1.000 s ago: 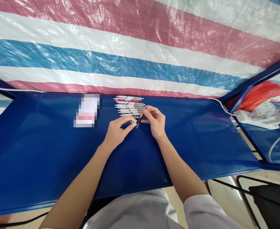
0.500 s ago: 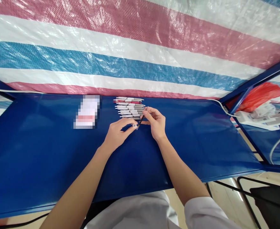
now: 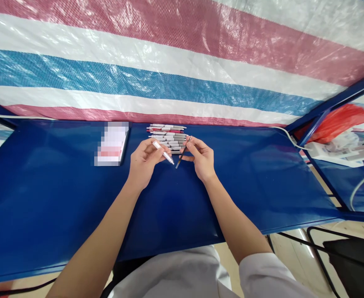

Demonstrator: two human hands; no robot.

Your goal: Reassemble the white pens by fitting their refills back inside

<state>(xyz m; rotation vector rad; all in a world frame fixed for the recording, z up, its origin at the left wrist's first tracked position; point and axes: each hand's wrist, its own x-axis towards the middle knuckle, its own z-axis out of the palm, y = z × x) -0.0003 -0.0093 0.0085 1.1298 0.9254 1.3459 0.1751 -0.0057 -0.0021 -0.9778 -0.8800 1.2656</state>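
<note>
Between the fingers of my left hand (image 3: 144, 161) is a white pen barrel (image 3: 163, 152), slanting down to the right. My right hand (image 3: 203, 158) pinches a thin dark pen refill (image 3: 183, 154), its lower end pointing down toward the tabletop. The barrel and the refill are close together but apart. Just behind both hands, several white and grey pens (image 3: 166, 134) lie side by side in a row, one of them red. My fingers cover part of the nearest pens.
A pixelated white and red item (image 3: 110, 142) lies left of the pens on the blue table (image 3: 169, 215). Striped plastic sheeting (image 3: 157, 87) hangs behind. At the right are a blue frame post, a red bag (image 3: 340, 122) and white boxes.
My left hand has moved a little left and turned the white barrel, which was seen end-on and now shows its length. My right hand still holds the refill in nearly the same place.
</note>
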